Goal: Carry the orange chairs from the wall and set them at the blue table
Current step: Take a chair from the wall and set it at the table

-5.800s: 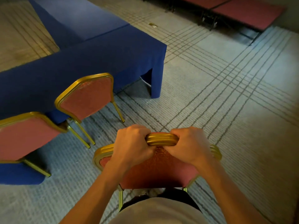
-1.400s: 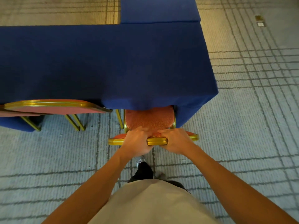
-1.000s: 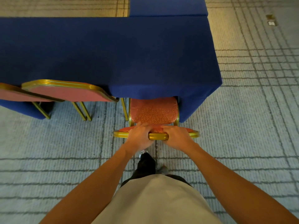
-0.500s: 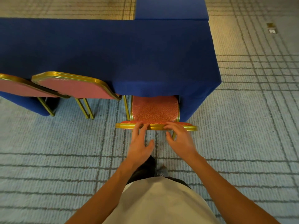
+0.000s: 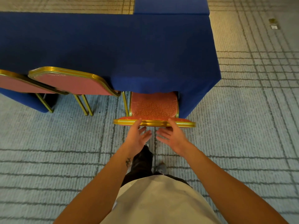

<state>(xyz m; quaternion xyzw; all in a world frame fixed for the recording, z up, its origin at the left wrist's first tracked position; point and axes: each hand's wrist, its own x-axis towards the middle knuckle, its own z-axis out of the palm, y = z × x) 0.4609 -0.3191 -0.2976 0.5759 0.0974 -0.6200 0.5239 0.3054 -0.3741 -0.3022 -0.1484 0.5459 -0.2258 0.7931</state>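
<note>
My left hand (image 5: 137, 137) and right hand (image 5: 172, 138) are open, tips at the gold top bar of the chair (image 5: 153, 107) just ahead of them, its seat under the table (image 5: 113, 46). It looks stiff and heavy; I'd hold that bar.

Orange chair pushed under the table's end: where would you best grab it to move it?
Grip the gold top rail of its backrest, coming from above on the carpet side. The seat sits partly under the blue tablecloth, and the rail runs level and exposed.
</note>
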